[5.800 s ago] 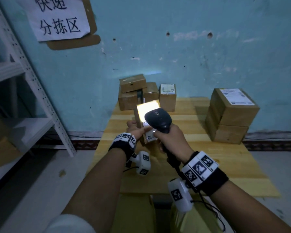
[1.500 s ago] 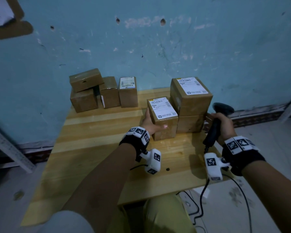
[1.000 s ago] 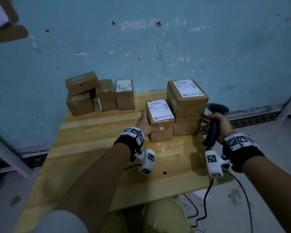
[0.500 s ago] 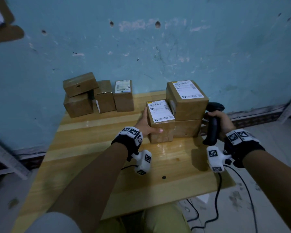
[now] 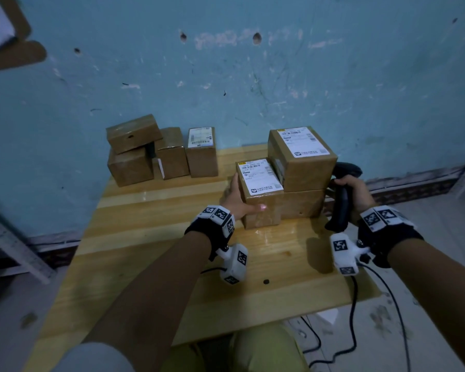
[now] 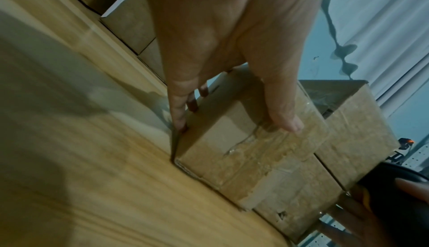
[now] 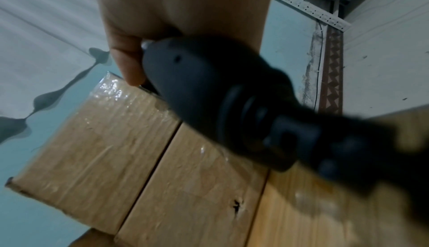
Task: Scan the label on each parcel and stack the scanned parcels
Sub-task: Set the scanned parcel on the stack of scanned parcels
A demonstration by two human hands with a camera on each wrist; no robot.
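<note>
A blue wall [image 5: 279,76] and a wooden table [image 5: 151,251] are shown, with parcels laid out in two groups along the far side. On the right, a large labelled parcel [image 5: 304,162] is stacked on a second large parcel [image 5: 301,204]; this pair is judged to be the scanned stack. Pressed against its left side, on the table, a smaller labelled parcel [image 5: 261,194] is clasped by the left hand [image 5: 235,198], thumb across the taped front face and fingers [image 6: 178,111] laid along the left side. It is judged to have been set beside the stack rather than on top, so its placing may not be finished. At the back left, four small parcels [image 5: 159,154] are grouped apart from the hands, one resting on another; they are taken to be awaiting the scanner, though only one label can be seen from here. The black scanner [image 5: 342,194] is gripped by the right hand [image 5: 356,193], fingers wrapped round the handle, just right of the stack and held off the table, its cable trailing to the floor. Roughly half the work appears to be left.
</note>
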